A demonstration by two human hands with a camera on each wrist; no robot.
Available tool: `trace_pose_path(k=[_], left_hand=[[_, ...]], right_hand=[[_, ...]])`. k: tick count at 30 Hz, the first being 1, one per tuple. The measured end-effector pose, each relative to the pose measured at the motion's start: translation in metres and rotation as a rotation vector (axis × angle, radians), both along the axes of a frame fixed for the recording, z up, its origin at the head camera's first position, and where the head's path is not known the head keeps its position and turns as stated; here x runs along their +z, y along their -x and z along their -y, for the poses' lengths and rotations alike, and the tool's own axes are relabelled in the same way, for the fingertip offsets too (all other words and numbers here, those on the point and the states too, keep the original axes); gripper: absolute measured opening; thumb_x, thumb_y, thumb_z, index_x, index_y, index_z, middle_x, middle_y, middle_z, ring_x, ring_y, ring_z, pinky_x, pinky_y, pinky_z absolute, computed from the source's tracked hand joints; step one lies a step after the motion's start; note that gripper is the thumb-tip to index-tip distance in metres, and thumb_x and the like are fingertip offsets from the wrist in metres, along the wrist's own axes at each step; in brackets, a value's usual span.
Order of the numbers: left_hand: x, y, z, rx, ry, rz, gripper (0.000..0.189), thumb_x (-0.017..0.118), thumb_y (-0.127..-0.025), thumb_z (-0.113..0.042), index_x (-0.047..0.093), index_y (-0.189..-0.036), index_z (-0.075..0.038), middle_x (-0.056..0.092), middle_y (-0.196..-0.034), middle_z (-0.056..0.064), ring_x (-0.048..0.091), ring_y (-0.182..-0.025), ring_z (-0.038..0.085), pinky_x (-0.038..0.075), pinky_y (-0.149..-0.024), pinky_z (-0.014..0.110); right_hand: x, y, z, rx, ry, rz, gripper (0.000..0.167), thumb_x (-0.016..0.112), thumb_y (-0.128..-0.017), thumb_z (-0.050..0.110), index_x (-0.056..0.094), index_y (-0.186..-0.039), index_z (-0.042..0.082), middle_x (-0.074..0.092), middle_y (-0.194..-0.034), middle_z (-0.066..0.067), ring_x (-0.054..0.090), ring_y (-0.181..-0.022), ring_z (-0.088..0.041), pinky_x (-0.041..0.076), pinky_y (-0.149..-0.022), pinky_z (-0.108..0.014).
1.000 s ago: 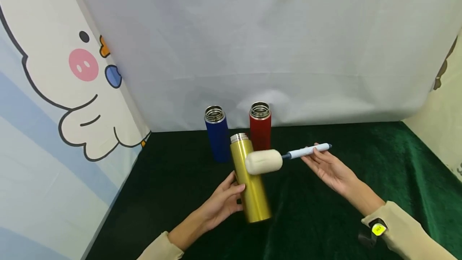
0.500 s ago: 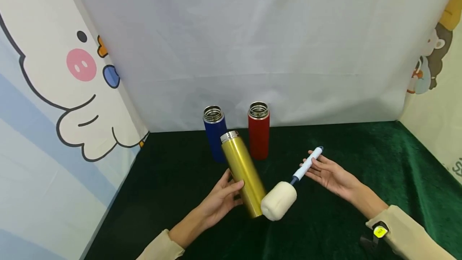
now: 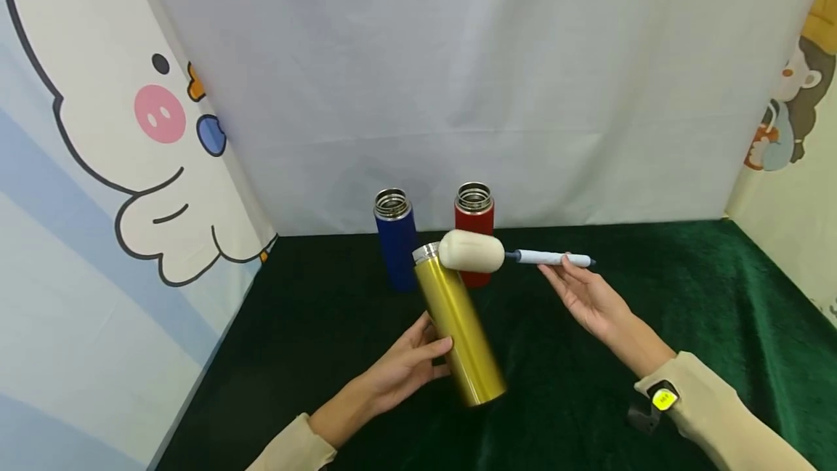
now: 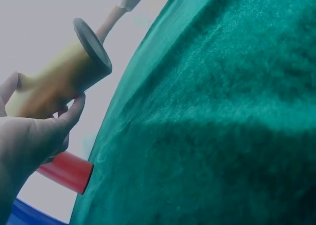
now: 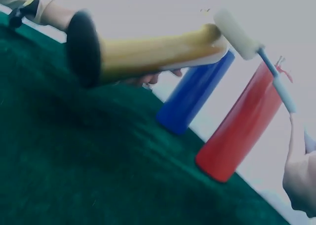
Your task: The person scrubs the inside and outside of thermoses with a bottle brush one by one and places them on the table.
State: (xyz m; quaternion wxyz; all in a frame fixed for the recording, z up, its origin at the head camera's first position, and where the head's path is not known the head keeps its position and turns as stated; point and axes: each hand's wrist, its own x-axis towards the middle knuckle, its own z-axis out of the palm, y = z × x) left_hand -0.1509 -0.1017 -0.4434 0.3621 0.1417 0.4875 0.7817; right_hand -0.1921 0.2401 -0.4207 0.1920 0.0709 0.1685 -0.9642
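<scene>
My left hand (image 3: 408, 365) grips a yellow metal bottle (image 3: 461, 329) around its lower half, tilted with its silver neck up and to the left. In the left wrist view the bottle's round base (image 4: 93, 46) faces the camera. Between thumb and fingers my right hand (image 3: 591, 300) pinches the pale blue handle of a sponge bottle brush (image 3: 552, 258). The brush lies almost level, and its cream sponge head (image 3: 472, 251) overlaps the bottle's neck in the head view. The right wrist view shows that sponge head (image 5: 239, 35) by the bottle's mouth end.
A blue bottle (image 3: 396, 249) and a red bottle (image 3: 475, 220) stand upright and uncapped behind the yellow one. Dark green cloth (image 3: 654, 267) covers the table. A pale curtain (image 3: 523, 78) closes off the back, with a cartoon-printed sheet (image 3: 85, 187) at the left.
The brush has swung from pointing down beside the bottle's base to nearly level, its sponge head rising to the bottle's neck. The yellow bottle has shifted slightly right.
</scene>
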Motion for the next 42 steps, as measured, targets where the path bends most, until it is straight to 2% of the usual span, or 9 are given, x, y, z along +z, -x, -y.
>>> trace_pose_path(k=[3,6,12,14,19,24,29,35,42], left_hand=[[0.002,0.002,0.002,0.021,-0.005,-0.002,0.064,0.046,-0.109,-0.019,0.013,-0.163,-0.025,0.038,-0.155,0.004,0.047,-0.138,0.021,0.037,-0.119,0.054],[0.005,0.003,0.004,0.047,-0.03,0.018,0.06,0.042,-0.11,-0.021,0.013,-0.163,-0.023,0.04,-0.154,0.004,0.046,-0.139,0.019,0.036,-0.119,0.054],[0.006,0.005,0.005,0.073,-0.057,0.059,0.059,0.043,-0.11,-0.021,0.015,-0.162,-0.022,0.048,-0.146,0.001,0.05,-0.135,0.018,0.039,-0.118,0.052],[0.005,0.005,0.003,0.073,-0.058,0.054,0.059,0.044,-0.109,-0.021,0.015,-0.161,-0.023,0.049,-0.144,0.0,0.051,-0.134,0.018,0.039,-0.118,0.052],[0.004,0.004,0.0,0.054,-0.049,0.042,0.06,0.043,-0.109,-0.018,0.014,-0.162,-0.022,0.048,-0.143,-0.001,0.05,-0.133,0.018,0.041,-0.115,0.05],[0.002,0.002,-0.002,0.022,-0.022,0.054,0.062,0.045,-0.109,-0.017,0.013,-0.163,-0.021,0.047,-0.146,0.0,0.052,-0.132,0.019,0.041,-0.115,0.049],[0.0,0.001,-0.003,0.01,0.022,0.037,0.063,0.047,-0.109,-0.019,0.014,-0.163,-0.023,0.044,-0.152,0.004,0.051,-0.134,0.021,0.036,-0.119,0.055],[0.0,0.0,-0.002,0.014,-0.014,0.026,0.065,0.043,-0.11,-0.02,0.008,-0.164,-0.029,0.037,-0.156,0.004,0.047,-0.138,0.021,0.031,-0.121,0.058],[0.003,0.003,0.001,0.034,-0.083,0.043,0.064,0.041,-0.11,-0.017,0.008,-0.164,-0.027,0.039,-0.152,-0.001,0.046,-0.139,0.017,0.028,-0.123,0.059]], right_hand=[[-0.009,-0.005,-0.007,0.082,-0.1,-0.031,0.015,0.043,-0.108,0.009,0.054,-0.118,0.013,0.066,-0.119,-0.011,0.07,-0.112,-0.023,0.051,-0.108,-0.031],[-0.019,-0.011,-0.017,0.16,-0.212,-0.104,0.021,0.04,-0.11,0.011,0.054,-0.125,0.016,0.064,-0.122,-0.009,0.067,-0.116,-0.02,0.053,-0.107,-0.03],[-0.035,-0.017,-0.031,0.241,-0.298,-0.261,0.031,0.032,-0.112,0.013,0.058,-0.129,0.02,0.063,-0.123,-0.004,0.066,-0.119,-0.016,0.052,-0.107,-0.029],[-0.037,-0.016,-0.032,0.243,-0.318,-0.275,0.033,0.031,-0.113,0.014,0.058,-0.129,0.021,0.062,-0.123,-0.002,0.065,-0.117,-0.015,0.053,-0.106,-0.029],[-0.029,-0.008,-0.023,0.169,-0.328,-0.171,0.024,0.039,-0.111,0.014,0.056,-0.127,0.019,0.064,-0.12,-0.002,0.067,-0.113,-0.013,0.054,-0.103,-0.028],[-0.013,0.002,-0.011,0.044,-0.17,-0.041,0.014,0.047,-0.107,0.013,0.052,-0.12,0.016,0.069,-0.116,-0.009,0.072,-0.107,-0.021,0.053,-0.106,-0.029],[-0.003,0.006,-0.006,-0.011,-0.065,-0.014,0.01,0.049,-0.106,0.012,0.049,-0.116,0.014,0.07,-0.115,-0.011,0.073,-0.106,-0.026,0.049,-0.11,-0.03],[-0.009,-0.005,-0.008,0.049,-0.151,0.009,0.014,0.048,-0.107,0.016,0.059,-0.117,0.016,0.069,-0.116,-0.008,0.071,-0.108,-0.021,0.053,-0.105,-0.029],[-0.03,-0.018,-0.02,0.191,-0.305,-0.108,0.028,0.039,-0.111,0.017,0.064,-0.122,0.021,0.062,-0.119,-0.001,0.066,-0.111,-0.013,0.055,-0.101,-0.026]])
